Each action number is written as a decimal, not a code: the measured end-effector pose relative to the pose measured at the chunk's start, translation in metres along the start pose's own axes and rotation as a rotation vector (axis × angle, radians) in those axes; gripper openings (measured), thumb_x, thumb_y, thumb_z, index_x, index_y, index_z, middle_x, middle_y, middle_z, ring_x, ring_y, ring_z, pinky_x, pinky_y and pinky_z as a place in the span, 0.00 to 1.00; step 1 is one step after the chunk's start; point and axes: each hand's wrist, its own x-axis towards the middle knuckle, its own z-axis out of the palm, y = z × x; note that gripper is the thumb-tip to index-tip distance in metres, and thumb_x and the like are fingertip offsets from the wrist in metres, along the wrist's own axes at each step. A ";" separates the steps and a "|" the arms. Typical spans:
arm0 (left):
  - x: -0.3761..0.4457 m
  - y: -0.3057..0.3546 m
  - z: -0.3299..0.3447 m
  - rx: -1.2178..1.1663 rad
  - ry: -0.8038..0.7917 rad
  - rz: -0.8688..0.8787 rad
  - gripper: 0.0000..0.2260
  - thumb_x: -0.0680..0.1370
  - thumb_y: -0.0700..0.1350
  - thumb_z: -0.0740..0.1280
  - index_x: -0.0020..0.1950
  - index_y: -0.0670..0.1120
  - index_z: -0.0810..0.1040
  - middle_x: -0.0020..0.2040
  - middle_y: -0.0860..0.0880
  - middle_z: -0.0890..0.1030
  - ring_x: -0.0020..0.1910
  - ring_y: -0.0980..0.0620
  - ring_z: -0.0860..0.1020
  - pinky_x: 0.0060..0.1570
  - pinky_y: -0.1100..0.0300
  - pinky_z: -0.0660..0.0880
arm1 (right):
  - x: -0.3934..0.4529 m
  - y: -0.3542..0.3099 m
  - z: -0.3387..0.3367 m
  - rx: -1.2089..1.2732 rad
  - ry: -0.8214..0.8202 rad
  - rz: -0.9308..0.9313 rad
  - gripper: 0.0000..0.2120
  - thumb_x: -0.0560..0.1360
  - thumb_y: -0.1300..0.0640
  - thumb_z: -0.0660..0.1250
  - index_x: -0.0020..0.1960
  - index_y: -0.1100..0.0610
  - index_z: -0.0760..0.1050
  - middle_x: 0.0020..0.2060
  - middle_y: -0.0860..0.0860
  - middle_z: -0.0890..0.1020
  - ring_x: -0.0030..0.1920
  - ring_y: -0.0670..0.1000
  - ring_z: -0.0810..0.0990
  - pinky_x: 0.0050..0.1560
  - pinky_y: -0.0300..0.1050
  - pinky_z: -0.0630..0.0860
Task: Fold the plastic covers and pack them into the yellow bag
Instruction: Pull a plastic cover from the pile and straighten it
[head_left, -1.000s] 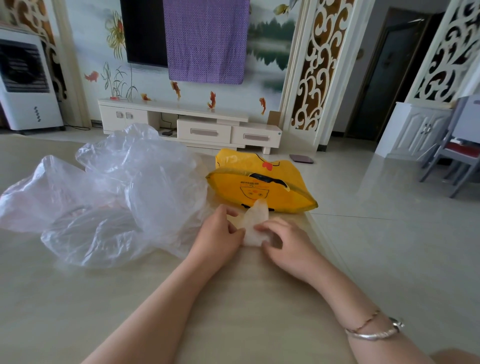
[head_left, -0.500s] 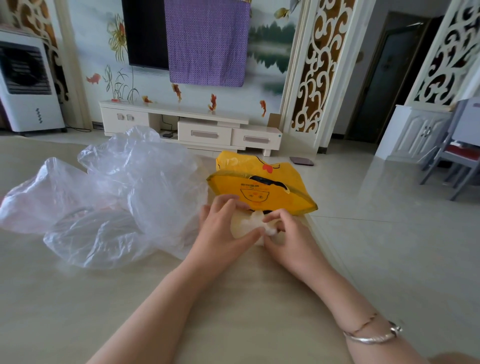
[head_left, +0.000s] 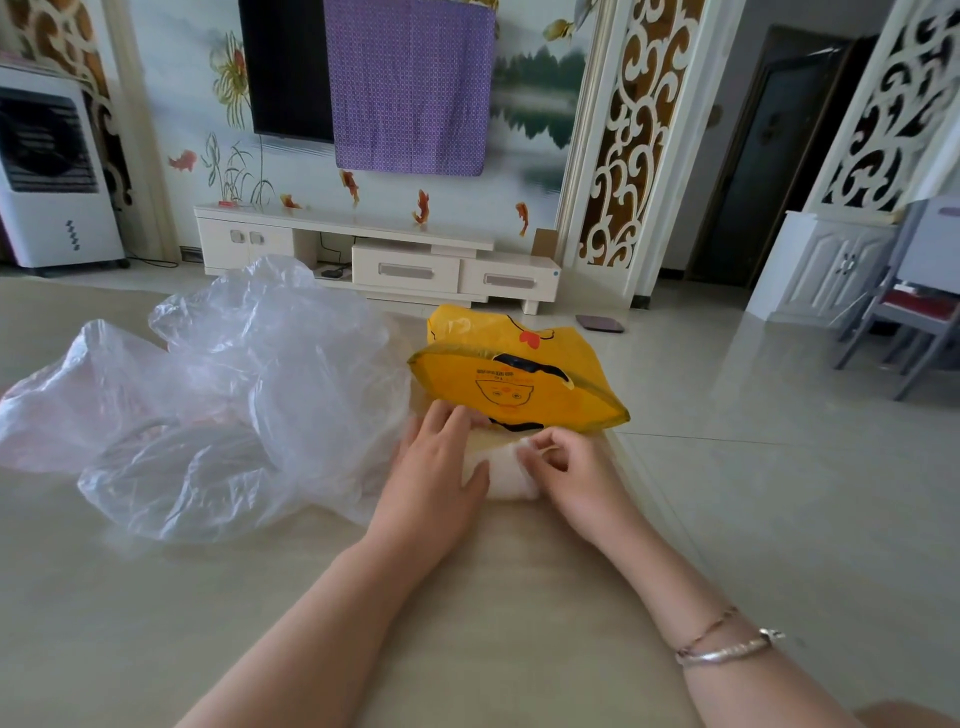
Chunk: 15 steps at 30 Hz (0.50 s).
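Note:
A small folded white plastic cover (head_left: 501, 470) lies on the table just in front of the yellow bag (head_left: 524, 387). My left hand (head_left: 434, 470) lies over the cover's left side with straight fingers reaching toward the bag's mouth. My right hand (head_left: 571, 467) pinches the cover's upper right edge with curled fingers. A heap of loose clear plastic covers (head_left: 218, 395) sits to the left of both hands. The yellow bag lies on its side with a cartoon face print, its opening facing me.
The beige table (head_left: 260, 623) ends just right of the bag and my right forearm, with tiled floor beyond. A white TV cabinet (head_left: 374, 254), an air cooler (head_left: 52, 176) and a grey chair (head_left: 914, 306) stand farther back.
Both hands moved forward with the folded cover toward the yellow bag. The cover's raised tip from a second ago is now pressed down into a flatter bundle.

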 end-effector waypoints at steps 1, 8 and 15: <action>0.000 0.001 -0.001 0.031 0.019 0.049 0.15 0.78 0.45 0.66 0.64 0.52 0.74 0.61 0.55 0.72 0.59 0.52 0.68 0.58 0.57 0.67 | 0.003 0.000 0.001 -0.019 0.013 0.020 0.08 0.78 0.48 0.66 0.49 0.52 0.76 0.39 0.50 0.83 0.41 0.50 0.81 0.38 0.44 0.75; -0.002 0.009 0.008 0.302 -0.289 0.082 0.21 0.84 0.53 0.47 0.78 0.54 0.59 0.76 0.58 0.63 0.79 0.53 0.48 0.74 0.55 0.49 | 0.008 0.002 0.009 -0.135 0.115 0.121 0.07 0.78 0.53 0.65 0.52 0.52 0.68 0.33 0.48 0.75 0.33 0.47 0.73 0.32 0.40 0.66; 0.000 0.008 0.014 0.382 -0.414 0.044 0.23 0.84 0.53 0.44 0.80 0.54 0.50 0.79 0.58 0.52 0.78 0.51 0.39 0.76 0.49 0.40 | -0.001 -0.003 0.009 -0.677 0.134 -0.079 0.11 0.79 0.56 0.61 0.61 0.47 0.72 0.67 0.46 0.69 0.70 0.52 0.61 0.66 0.48 0.60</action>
